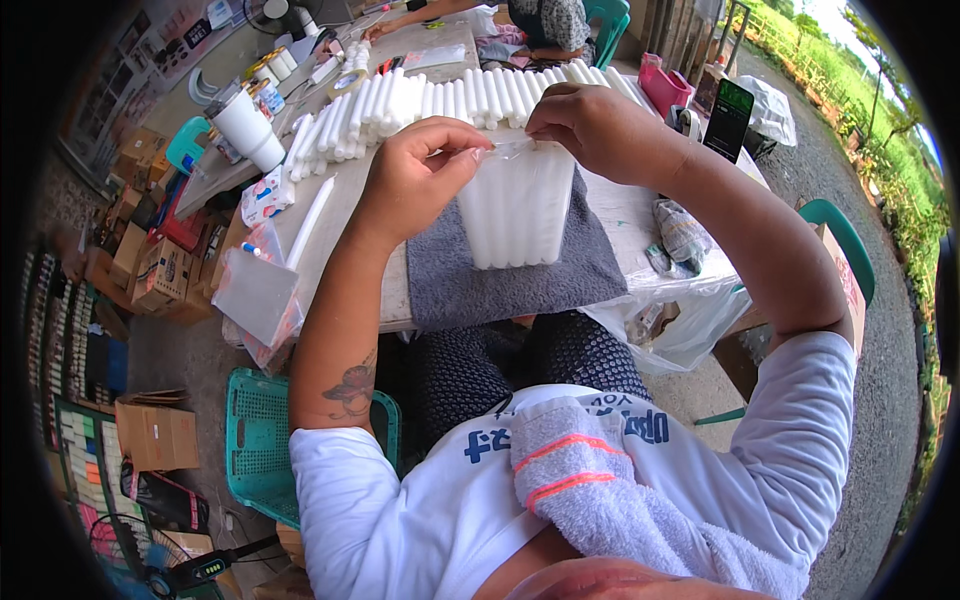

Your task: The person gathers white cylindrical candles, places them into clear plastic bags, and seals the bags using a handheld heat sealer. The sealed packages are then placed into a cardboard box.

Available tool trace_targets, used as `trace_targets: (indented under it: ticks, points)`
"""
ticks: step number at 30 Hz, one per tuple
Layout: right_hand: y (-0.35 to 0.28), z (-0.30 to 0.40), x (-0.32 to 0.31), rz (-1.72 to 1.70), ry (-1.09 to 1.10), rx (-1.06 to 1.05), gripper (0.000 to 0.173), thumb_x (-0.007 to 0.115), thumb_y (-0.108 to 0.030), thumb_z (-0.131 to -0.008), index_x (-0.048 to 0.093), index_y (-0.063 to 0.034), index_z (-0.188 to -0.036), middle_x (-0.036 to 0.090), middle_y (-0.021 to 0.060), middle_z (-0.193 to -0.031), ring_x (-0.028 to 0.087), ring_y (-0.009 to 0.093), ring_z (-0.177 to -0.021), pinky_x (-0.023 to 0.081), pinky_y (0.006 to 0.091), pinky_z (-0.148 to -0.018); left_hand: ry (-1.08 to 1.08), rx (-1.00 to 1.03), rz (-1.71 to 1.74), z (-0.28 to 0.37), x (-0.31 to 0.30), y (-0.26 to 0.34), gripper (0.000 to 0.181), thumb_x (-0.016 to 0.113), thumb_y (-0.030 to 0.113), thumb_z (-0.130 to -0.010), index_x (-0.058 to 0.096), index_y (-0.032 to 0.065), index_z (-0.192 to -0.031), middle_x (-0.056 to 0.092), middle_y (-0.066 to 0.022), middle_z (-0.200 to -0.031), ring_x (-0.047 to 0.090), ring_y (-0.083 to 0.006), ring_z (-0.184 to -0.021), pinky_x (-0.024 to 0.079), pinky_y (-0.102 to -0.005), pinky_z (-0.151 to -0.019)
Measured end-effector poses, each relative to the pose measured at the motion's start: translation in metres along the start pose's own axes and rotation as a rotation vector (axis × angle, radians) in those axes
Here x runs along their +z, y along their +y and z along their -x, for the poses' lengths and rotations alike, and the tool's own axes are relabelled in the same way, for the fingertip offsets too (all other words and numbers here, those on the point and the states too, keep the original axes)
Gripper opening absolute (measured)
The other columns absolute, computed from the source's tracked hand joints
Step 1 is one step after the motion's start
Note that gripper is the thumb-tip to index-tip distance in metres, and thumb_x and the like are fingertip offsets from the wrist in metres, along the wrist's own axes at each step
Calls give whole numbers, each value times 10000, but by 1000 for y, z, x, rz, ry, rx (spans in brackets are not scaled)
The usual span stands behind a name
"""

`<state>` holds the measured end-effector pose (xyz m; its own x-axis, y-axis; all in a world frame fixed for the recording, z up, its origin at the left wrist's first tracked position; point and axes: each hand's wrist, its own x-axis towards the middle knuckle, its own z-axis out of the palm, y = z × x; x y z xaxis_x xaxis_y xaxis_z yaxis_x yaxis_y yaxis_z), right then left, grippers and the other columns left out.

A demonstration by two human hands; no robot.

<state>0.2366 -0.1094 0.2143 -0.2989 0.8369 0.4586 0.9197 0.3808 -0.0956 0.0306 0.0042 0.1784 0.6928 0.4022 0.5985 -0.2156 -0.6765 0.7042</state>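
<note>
A clear plastic bag of white candles [516, 206] lies on a dark grey towel [450, 292] in front of me. My left hand [429, 176] pinches the left side of the bag's far end between thumb and fingers. At the right side of that same end, my right hand [589, 131] has its fingertips closed on the plastic. Beyond both hands, many loose white candles [386, 97] are piled in a long row across the table. One single candle [310, 221] lies apart, left of my left forearm. Flat clear plastic bags [259, 292] rest at the table's left edge.
A white tumbler [246, 127] and a roll of tape [348, 83] stand left of the pile. To the right are a phone [727, 120], a tape dispenser [684, 120] and a crumpled cloth [681, 236]. Another person's arm [420, 16] reaches over the far table. A green plastic basket [259, 450] is below left.
</note>
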Motion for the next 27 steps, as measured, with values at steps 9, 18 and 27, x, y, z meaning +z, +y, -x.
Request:
trace_targets:
  ticks: [9,18,27]
  points:
    - [5,10,5,185,67,-222,273,601,-6,-756,638,-11,-1026,619,132,-1004,588,294,-993,456,370,-908,44,97,-355,-10,17,10,343,770,240,-758,670,33,-1014,682,-109,-949,663,-224,-873,524,-329,-756]
    - [3,20,8,18,153,-70,146,632,-85,-839,657,-23,-969,632,124,-933,625,296,-866,513,370,-774,5,50,-487,-13,41,14,305,779,286,-718,702,36,-875,683,-131,-792,668,-308,-750,527,-367,-692]
    - [8,37,33,-266,416,-61,150,663,-13,-802,668,-30,-952,634,102,-917,623,278,-858,510,348,-757,-79,150,-324,-18,33,3,147,708,89,-805,692,7,-925,679,-94,-865,651,-182,-797,503,-284,-728]
